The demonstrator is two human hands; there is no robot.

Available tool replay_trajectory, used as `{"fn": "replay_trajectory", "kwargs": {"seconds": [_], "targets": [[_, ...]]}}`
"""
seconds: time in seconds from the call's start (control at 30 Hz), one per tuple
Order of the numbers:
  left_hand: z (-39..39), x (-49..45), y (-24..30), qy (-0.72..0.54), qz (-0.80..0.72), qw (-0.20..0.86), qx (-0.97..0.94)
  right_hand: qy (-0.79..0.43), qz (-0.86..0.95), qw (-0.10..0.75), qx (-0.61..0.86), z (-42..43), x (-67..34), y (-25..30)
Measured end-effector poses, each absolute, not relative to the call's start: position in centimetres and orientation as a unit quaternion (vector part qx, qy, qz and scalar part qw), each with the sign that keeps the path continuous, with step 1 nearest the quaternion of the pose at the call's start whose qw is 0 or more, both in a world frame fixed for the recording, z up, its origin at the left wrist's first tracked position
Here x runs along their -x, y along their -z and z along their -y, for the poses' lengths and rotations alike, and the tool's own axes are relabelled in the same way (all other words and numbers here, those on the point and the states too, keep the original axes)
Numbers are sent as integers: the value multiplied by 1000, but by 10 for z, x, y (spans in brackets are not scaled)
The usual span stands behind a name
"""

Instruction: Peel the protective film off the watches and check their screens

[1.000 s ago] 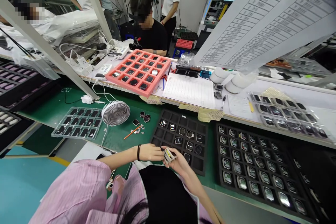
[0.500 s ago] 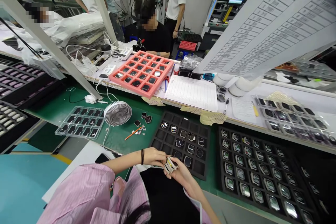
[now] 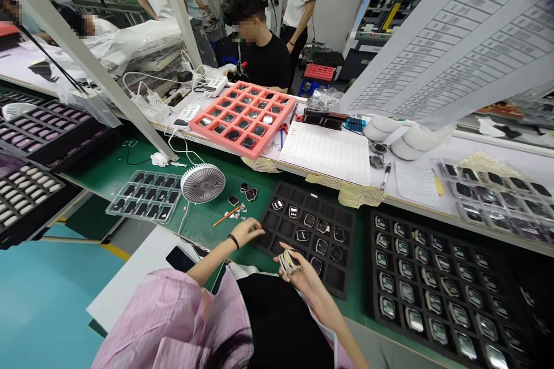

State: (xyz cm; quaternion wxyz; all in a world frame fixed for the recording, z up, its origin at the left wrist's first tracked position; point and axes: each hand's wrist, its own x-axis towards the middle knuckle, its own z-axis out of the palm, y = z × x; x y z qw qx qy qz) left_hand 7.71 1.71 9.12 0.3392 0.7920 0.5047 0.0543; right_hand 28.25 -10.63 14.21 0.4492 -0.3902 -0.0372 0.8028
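Note:
My right hand (image 3: pixel 305 274) is wrapped round a small stack of silvery watch cases (image 3: pixel 288 263), with a yellow patch showing among them. It stays low, in front of the black apron and by the near edge of a black foam tray (image 3: pixel 277 240). Apart from it, my left hand (image 3: pixel 244 233), a dark band at its wrist, hovers over the green mat by that tray's left corner. Its fingertips are drawn together; anything between them is too small to make out. Just beyond lie an orange stick (image 3: pixel 225 218) and several pale scraps (image 3: pixel 243 210).
A white fan (image 3: pixel 203 183) and a clear tray (image 3: pixel 142 196) of dark parts stand left. A full black watch tray (image 3: pixel 375 294) lies right. On the shelf ahead are a pink tray (image 3: pixel 253 153) and paper sheets (image 3: pixel 326 150). A co-worker (image 3: pixel 268 60) sits opposite.
My left hand has come off the watch cases and moved left and forward over the mat. My right hand keeps hold of the stack. The view has shifted slightly.

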Motion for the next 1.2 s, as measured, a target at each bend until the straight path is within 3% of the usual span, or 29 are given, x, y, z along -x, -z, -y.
{"fn": "replay_trajectory", "kwargs": {"seconds": [0.13, 0.3, 1.2], "targets": [[-38, -37, -68, -53, -673, 249, -694, -792, 27, 458, 402, 106, -290, -144], [-44, -23, -44, -35, -744, 221, -630, -781, 34, 456, 425, 107, -287, -143], [-66, -18, -32, 3, -696, 361, -621, -795, 22, 456, 399, 99, -275, -147]]}}
